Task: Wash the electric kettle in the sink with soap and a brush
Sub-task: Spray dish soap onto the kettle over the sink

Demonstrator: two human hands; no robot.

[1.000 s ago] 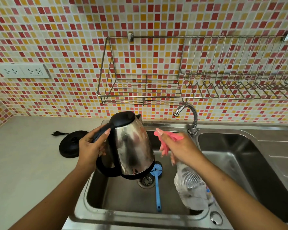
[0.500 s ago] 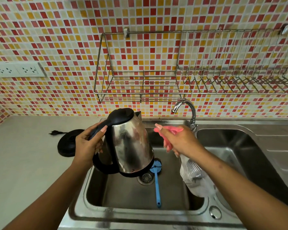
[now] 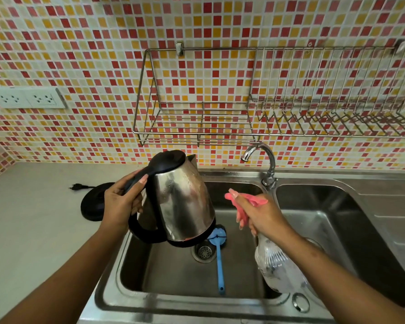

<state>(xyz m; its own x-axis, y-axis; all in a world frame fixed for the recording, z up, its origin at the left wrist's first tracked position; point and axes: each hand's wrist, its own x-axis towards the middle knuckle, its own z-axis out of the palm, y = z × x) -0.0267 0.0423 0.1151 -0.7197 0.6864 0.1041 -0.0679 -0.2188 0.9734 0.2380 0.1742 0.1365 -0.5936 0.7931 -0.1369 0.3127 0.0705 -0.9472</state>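
My left hand (image 3: pixel 121 204) grips the black handle of the steel electric kettle (image 3: pixel 182 199), which hangs tilted over the left sink basin (image 3: pixel 173 274) with its lid shut. My right hand (image 3: pixel 258 215) holds a clear spray bottle (image 3: pixel 277 267) by its pink trigger head (image 3: pixel 248 201), nozzle pointed at the kettle's side, a short gap between them. A blue long-handled brush (image 3: pixel 219 260) lies on the basin floor beside the drain (image 3: pixel 204 252), its head partly hidden under the kettle.
The kettle's black base (image 3: pixel 92 204) with its plug sits on the counter to the left. A tap (image 3: pixel 264 162) stands between the two basins, and the right basin (image 3: pixel 337 230) lies beyond. A wire dish rack (image 3: pixel 267 118) and wall sockets (image 3: pixel 26 98) hang on the tiled wall.
The kettle and the spray bottle keep almost the same pose; my right hand has shifted slightly lower and to the right. The view has tilted a little.
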